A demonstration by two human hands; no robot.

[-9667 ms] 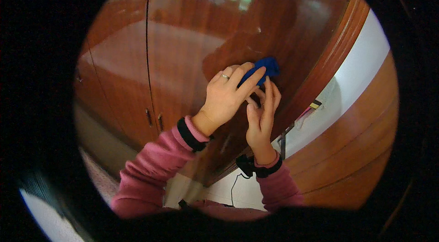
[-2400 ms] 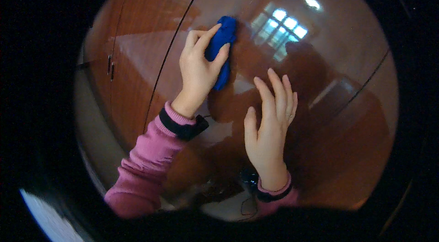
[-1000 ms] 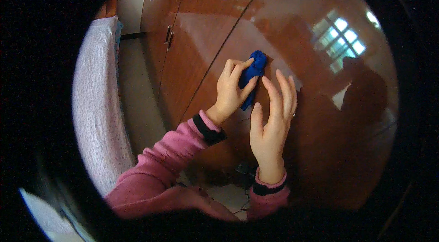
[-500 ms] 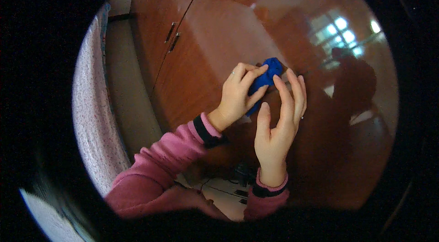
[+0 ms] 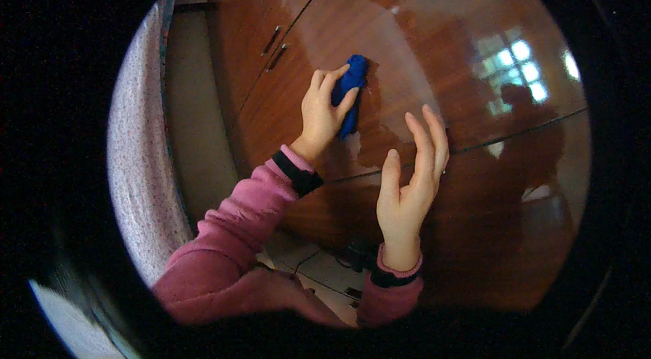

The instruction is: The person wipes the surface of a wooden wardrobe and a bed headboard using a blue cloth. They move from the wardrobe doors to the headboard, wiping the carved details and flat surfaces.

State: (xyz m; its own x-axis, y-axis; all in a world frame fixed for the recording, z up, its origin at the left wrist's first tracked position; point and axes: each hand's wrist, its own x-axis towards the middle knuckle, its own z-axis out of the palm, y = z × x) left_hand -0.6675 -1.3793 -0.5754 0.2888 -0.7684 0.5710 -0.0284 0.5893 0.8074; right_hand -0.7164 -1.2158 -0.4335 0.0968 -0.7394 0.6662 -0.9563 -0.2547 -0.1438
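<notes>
We see the blue cloth (image 5: 350,91) pressed on the glossy cabinet door (image 5: 434,81) by the left hand (image 5: 324,111), fingers curled over it — shifted left since before; the right hand (image 5: 409,182), fingers together, seemingly flat against the wood — now apart.

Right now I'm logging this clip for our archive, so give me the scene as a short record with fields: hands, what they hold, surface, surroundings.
left hand: left hand presses a blue cloth against the cabinet door
right hand: right hand open, fingers spread, holding nothing, close to the door; contact cannot be told
surface: glossy reddish-brown wooden cabinet door, streaked near the cloth, reflecting a bright window
sleeves: pink sleeves with dark cuffs
surroundings: two metal handles on the doors at upper left; pale patterned fabric along the left edge
</notes>
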